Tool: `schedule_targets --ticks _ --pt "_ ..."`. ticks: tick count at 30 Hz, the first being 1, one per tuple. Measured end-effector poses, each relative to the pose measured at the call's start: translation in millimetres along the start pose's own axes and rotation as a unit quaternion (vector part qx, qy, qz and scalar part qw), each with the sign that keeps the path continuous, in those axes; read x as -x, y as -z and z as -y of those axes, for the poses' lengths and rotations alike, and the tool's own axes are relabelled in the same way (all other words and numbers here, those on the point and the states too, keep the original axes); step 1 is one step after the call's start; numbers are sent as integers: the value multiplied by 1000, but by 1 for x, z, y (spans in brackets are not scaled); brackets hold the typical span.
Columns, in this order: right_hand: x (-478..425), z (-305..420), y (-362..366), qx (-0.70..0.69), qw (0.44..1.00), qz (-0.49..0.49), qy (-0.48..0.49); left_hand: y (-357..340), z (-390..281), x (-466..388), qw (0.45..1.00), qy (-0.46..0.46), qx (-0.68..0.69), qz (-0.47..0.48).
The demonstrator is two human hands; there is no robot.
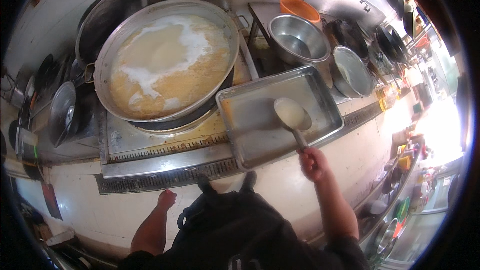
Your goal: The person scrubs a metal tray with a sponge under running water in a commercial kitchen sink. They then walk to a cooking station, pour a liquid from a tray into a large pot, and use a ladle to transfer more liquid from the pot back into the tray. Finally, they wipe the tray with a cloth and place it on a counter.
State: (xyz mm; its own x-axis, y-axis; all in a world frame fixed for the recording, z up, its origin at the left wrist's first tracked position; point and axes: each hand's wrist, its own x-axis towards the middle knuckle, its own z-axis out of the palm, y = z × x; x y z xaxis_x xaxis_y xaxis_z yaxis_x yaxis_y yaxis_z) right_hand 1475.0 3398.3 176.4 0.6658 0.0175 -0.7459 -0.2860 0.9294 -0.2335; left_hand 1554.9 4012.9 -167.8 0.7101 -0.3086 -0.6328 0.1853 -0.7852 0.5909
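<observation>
My right hand (313,163) grips the handle of a metal ladle (290,114). Pale cloudy liquid fills its bowl, which is over a rectangular metal tray (258,138). To the left, a very large round metal pot (98,78) holds yellowish liquid with patches of white foam around a paler area. It sits on a stove (123,146). Down by my side, near the front of the stove, my left hand (167,198) is curled closed, and I see nothing in it.
A steel basin (296,37) and an orange bowl (300,7) stand behind the tray. Right of them is a metal pot (352,71). A dark pot (110,22) leans behind the large one, and a metal lid (63,108) stands at left. Drain grating (168,180) runs along the front.
</observation>
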Motion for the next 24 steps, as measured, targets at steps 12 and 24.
schedule_targets --ticks 12,24 --pt "12 61 21 -108 994 25 -12 -40 -180 11 996 32 78 16" --pt "40 44 21 -152 986 68 9 -68 -304 -24 990 -118 18 81"
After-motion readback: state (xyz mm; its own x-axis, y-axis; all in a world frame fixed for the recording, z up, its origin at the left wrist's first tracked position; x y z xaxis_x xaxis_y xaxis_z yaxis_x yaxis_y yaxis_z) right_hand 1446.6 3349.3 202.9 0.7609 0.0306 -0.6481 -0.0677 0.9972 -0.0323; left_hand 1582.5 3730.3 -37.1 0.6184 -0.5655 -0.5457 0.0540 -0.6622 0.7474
